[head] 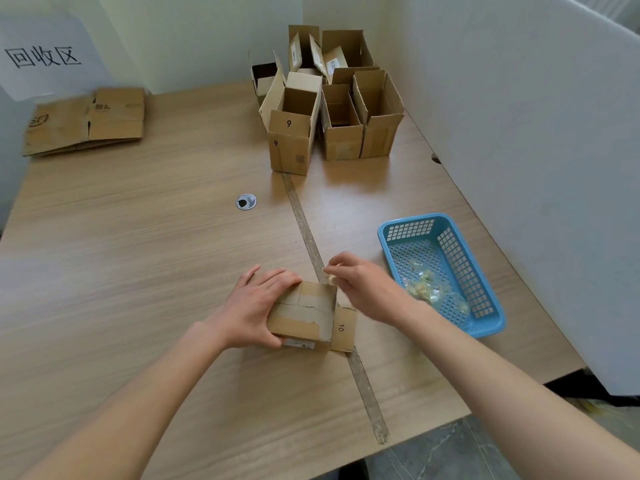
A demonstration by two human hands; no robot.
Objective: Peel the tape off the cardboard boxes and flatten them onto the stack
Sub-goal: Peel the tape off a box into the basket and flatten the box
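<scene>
left hand gripping small box near table's front edge | right hand pinching tape piece just above box's far corner | blue basket lying right | flattened stack sitting far left

A wall sign, a round grommet, perhaps metal, in the wooden table.

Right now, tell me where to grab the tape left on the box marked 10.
Pinch the ragged torn edge of the tape on the small box, coming from the right, probably with the right hand; the left hand grips the box's left end, so that side is covered.
</scene>
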